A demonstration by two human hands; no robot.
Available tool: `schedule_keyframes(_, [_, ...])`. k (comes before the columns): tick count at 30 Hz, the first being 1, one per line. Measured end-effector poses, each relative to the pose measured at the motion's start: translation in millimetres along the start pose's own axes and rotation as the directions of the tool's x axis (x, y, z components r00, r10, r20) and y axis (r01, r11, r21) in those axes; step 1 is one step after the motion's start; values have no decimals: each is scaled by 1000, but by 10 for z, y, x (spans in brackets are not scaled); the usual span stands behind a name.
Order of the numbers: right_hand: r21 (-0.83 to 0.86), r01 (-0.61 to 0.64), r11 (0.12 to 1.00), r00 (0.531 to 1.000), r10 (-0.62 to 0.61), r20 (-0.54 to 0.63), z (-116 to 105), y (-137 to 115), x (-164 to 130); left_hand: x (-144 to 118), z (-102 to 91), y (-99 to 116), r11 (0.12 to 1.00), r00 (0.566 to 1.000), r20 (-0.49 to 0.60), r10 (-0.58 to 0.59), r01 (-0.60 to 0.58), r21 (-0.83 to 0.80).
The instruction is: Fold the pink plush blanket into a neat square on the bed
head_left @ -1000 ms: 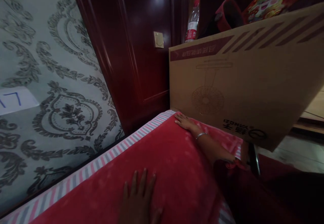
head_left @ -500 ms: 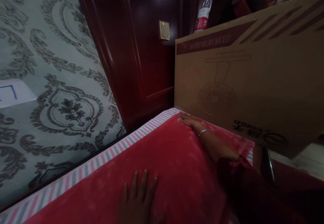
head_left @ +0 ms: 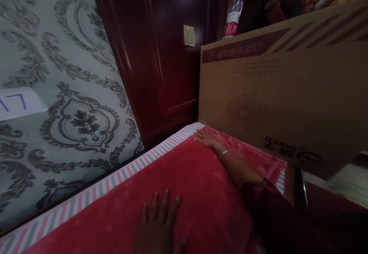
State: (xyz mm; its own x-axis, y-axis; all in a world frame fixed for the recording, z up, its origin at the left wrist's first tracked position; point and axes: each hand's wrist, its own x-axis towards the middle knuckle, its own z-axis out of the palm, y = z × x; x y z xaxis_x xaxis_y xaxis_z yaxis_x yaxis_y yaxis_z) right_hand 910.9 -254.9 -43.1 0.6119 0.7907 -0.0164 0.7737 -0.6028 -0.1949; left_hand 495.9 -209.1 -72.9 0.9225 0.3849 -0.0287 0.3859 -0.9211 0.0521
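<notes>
Head view, left hand (head_left: pixel 159 227) flat on red blanket (head_left: pixel 201 192), fingers spread, right hand (head_left: pixel 205 138) flat at its far edge.

The left hand (head_left: pixel 159 227) is cut off at the wrist by the lower edge. The cardboard box (head_left: pixel 287 93) is cut by the right edge, and the bottle (head_left: pixel 233 12) is partly hidden behind it. The paper note (head_left: pixel 17 102) is cut by the left edge.

Red blanket (head_left: pixel 184 185): plush, spread flat over striped pink-grey sheet (head_left: pixel 120 177); sheet shows as a band along the far edge. Left hand (head_left: pixel 159 227) and right hand (head_left: pixel 205 138) press flat on it, fingers spread
</notes>
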Motion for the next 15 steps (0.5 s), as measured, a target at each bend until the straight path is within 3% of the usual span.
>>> schedule_keyframes(5, [-8,-60,998,997,60,-38,-119,-355,-156,-59,-168,89,1000,1000,-9,14,-15,-25])
schedule_keyframes(9, [6,45,999,998,-45,-51,14,-657,-347,-74,-181,113,1000,999,-33,6,-7,-21])
schedule_keyframes(15, [47,43,998,999,-42,-18,154,-683,-436,-65,-176,102,999,998,-57,29,-30,-16])
